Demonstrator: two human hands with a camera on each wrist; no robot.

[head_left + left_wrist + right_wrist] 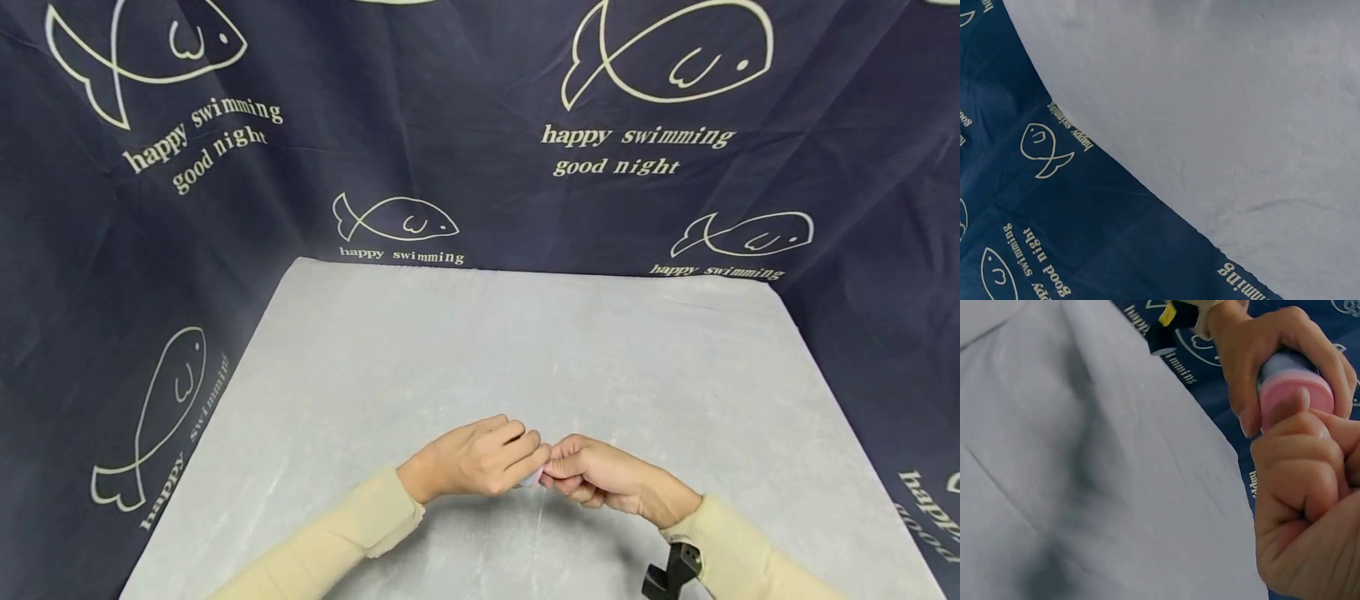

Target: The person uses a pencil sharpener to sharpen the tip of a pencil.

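Dark fish-print cloth (480, 108) hangs behind a pale surface (517, 350). Fingers of the left hand (483, 457) curl round the pink-ended container (1286, 362), above that surface; at the container's pink end, fingers of the right hand (611, 479) seem to pinch. An uneven pull or a loosened left grip could let the container slip and drop. Beyond it, open room runs to the far edge; both side edges lie well apart from it.
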